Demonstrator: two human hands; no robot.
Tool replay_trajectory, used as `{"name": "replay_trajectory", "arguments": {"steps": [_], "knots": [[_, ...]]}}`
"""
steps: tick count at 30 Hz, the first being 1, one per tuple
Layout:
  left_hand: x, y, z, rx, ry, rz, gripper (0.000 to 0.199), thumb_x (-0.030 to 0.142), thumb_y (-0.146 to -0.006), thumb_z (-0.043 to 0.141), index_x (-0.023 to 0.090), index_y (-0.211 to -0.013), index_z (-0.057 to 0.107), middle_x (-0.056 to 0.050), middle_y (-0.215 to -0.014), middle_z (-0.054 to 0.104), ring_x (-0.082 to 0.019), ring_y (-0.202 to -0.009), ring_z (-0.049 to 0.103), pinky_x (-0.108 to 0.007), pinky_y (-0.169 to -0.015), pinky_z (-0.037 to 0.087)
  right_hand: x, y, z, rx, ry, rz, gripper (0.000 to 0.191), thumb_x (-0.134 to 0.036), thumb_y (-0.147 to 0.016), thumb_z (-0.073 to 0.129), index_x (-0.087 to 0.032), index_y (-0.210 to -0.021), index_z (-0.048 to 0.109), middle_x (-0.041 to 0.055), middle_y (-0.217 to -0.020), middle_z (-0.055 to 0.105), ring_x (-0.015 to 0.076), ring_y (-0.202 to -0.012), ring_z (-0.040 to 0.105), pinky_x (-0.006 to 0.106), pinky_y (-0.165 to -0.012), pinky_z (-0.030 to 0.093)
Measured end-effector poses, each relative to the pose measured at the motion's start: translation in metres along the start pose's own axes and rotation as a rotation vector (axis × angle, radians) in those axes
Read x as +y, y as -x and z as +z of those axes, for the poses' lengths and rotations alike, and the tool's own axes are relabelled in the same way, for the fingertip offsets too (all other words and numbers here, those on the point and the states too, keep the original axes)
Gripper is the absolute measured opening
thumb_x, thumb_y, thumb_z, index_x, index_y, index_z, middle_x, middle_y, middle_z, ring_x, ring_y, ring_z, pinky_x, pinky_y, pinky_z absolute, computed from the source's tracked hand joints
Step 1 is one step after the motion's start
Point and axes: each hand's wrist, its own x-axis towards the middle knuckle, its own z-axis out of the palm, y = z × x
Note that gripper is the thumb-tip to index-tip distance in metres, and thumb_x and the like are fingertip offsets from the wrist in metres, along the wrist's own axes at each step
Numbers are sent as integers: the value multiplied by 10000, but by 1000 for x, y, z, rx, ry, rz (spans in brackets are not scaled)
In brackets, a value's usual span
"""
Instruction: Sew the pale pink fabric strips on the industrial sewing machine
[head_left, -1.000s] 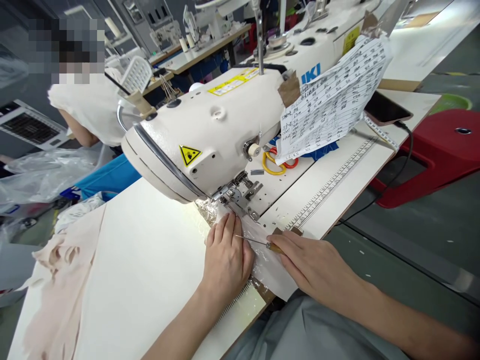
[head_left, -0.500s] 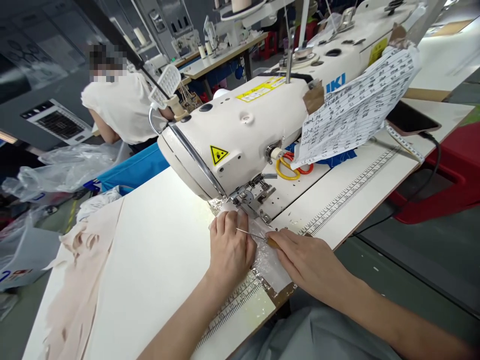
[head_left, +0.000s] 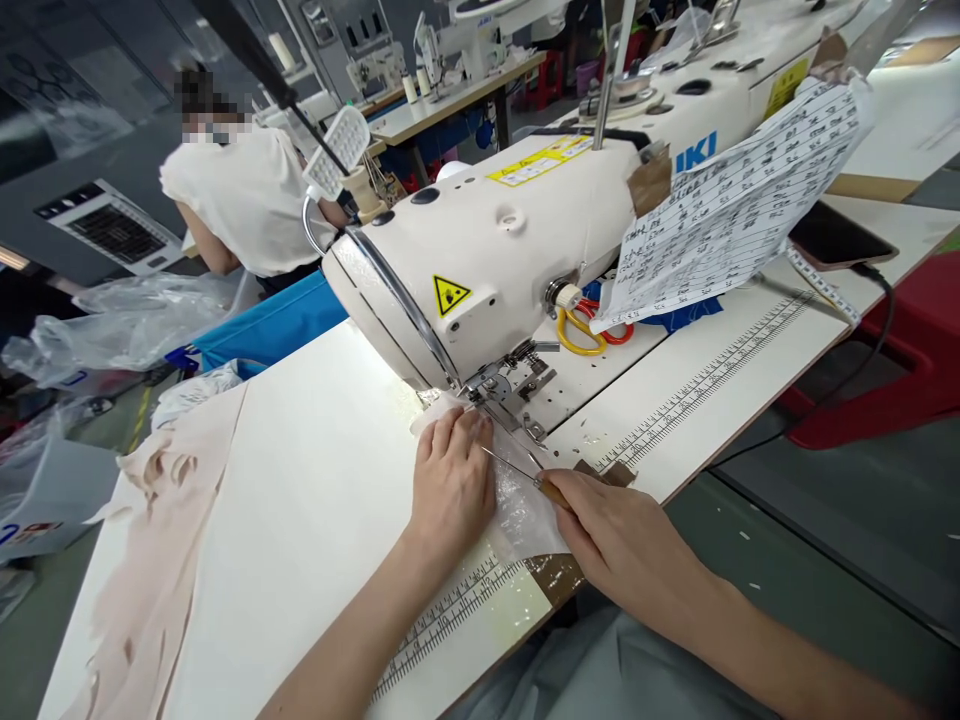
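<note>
A white sewing machine (head_left: 480,240) stands on the pale table, its presser foot low over thin whitish fabric (head_left: 525,505). Close in front of the foot, my left hand (head_left: 454,475) presses on the fabric with its fingers bent and together. To its right, my right hand (head_left: 611,515) grips the wooden handle of a thin pointed metal tool (head_left: 517,467). The tool's tip reaches to the fingers of my left hand. Something slim and dark shows beside the tool, too small to name.
Yellow and red scissors (head_left: 581,330) lie behind the machine's foot, under a handwritten sheet (head_left: 735,210). A phone (head_left: 840,235) rests at the right. Pale pink fabric (head_left: 157,560) covers the table's left edge. A person in white (head_left: 247,195) sits beyond the blue cloth.
The whole view has shifted slightly. My left hand's fingers lie a little lower and closer together, and the fabric's lower edge has moved up toward the machine. The tool stays in my right hand.
</note>
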Motion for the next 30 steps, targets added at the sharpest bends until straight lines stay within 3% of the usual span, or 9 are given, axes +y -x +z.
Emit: {"name": "replay_trajectory", "arguments": {"steps": [5,9,13,18,24,30], "knots": [[18,3,-2,-10,68,40,385,220,-922,445,36,-1223,600,-195,-1296,593,-319,-1236,508,-467,-1005,449,3,5,-2,-22,63,-13,266,-99,-932,322,-145,-1032,564,56,-811,697,180,-647,682,270,-456,400],[17,3,1,-43,30,4,400,222,-937,425,47,-1260,581,-181,-1338,573,-317,-1249,510,-477,-1027,432,13,10,-9,8,21,-10,258,-115,-942,328,-158,-1045,561,37,-807,701,164,-614,667,264,-475,423],[14,3,0,-64,1,6,393,206,-954,395,68,-1272,579,-165,-1350,569,-312,-1271,501,-486,-1042,415,26,11,-17,48,-90,114,204,-196,-972,359,-184,-969,563,21,-755,682,155,-585,639,251,-495,437],[21,4,-3,-66,4,1,423,323,-982,386,64,-1241,599,-172,-1326,584,-315,-1261,500,-493,-1046,414,34,10,-16,41,-224,215,207,-265,-989,374,-202,-936,564,-17,-649,606,146,-540,581,243,-490,423],[22,7,-2,-88,1,16,415,209,-919,421,54,-1273,573,-176,-1338,571,-323,-1257,496,-499,-1049,403,32,10,-15,51,-247,245,191,-272,-977,385,-212,-935,562,-22,-645,611,142,-530,559,245,-514,445],[24,6,-4,-100,20,-11,417,263,-970,378,60,-1281,567,-172,-1336,570,-309,-1271,486,-484,-1069,387,33,11,-15,56,-247,251,203,-295,-975,393,-202,-942,570,-12,-667,619,140,-546,564,238,-525,456]]}}
